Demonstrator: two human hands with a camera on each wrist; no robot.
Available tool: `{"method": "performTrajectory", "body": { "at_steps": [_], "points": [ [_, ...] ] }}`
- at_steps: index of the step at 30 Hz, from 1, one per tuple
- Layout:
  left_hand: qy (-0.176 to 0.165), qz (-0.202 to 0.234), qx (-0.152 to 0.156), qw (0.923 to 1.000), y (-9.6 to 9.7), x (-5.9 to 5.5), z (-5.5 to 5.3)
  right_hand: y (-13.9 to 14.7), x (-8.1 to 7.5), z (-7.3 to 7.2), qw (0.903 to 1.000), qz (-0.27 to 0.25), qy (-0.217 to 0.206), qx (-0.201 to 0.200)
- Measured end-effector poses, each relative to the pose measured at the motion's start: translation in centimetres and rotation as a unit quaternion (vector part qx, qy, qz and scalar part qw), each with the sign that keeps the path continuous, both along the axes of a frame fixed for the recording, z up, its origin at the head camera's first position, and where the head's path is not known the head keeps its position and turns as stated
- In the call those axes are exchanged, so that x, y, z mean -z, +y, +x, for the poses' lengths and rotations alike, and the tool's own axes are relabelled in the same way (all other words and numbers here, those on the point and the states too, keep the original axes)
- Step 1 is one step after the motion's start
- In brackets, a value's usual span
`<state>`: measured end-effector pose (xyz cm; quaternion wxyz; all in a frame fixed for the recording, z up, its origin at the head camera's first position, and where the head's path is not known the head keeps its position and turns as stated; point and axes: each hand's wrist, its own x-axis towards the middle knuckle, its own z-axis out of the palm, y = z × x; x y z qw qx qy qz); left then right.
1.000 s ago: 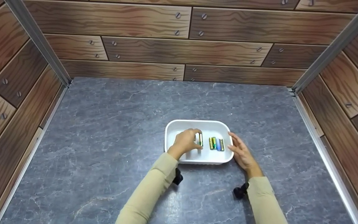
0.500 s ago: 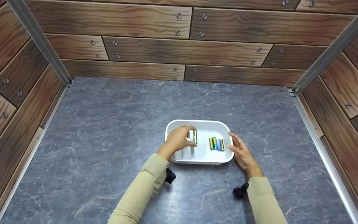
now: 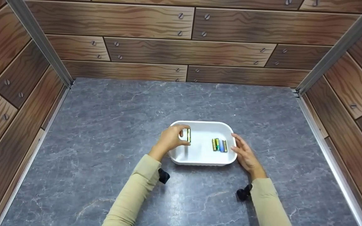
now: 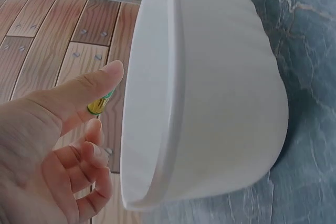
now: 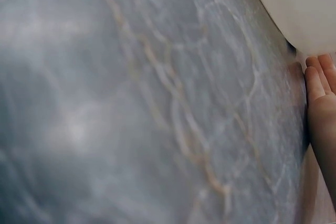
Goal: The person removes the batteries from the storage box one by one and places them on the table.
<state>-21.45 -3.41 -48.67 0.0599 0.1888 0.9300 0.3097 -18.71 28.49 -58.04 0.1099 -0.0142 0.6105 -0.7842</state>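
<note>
In the head view my left hand (image 3: 170, 137) pinches a slim gold-and-green battery (image 3: 189, 135) by its two ends, between thumb and a finger. It holds the battery above the left part of a white plastic tub (image 3: 203, 163). From the left wrist, the battery's yellow-green end (image 4: 98, 104) shows behind the thumb, and the other fingers are loosely bent. Several batteries (image 3: 219, 145), gold, green and one blue, lie side by side on the tub's floor toward the right. My right hand (image 3: 246, 156) touches the tub's right rim with its fingertips; the right wrist view shows straight fingers (image 5: 316, 82) at the outer wall.
The tub stands on a dark grey marbled tabletop (image 3: 121, 116). Wood-patterned panels (image 3: 156, 50) enclose the back and both sides, with metal posts (image 3: 39, 44) at the corners. A black wrist camera (image 3: 163, 175) hangs under the left sleeve, another (image 3: 243, 193) under the right.
My left hand has moved left with the pinched battery, from the tub's middle toward its left end, rising slightly in view. The right hand and the batteries in the tub stay put.
</note>
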Motion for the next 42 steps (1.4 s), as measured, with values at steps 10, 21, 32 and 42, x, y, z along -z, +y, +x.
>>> {"method": "performTrajectory", "body": {
  "at_steps": [10,21,32,42],
  "points": [
    [-0.014,0.024,-0.004,0.9996,-2.0,0.1,0.0,0.0,0.0,0.0,0.9999,0.001,0.006,-0.008],
    [-0.015,0.035,-0.023,0.999,-4.0,0.2,0.2,0.1,-0.1,0.0,1.0,-0.009,0.0,-0.005],
    [-0.037,0.037,-0.034,0.998,-6.4,0.7,0.4,0.1,0.1,-0.1,1.0,-0.006,-0.007,-0.001],
    [-0.047,0.048,-0.046,0.9967,-8.0,1.2,0.6,-0.1,-0.1,-0.1,0.9999,0.004,-0.011,0.005]
  ]
}}
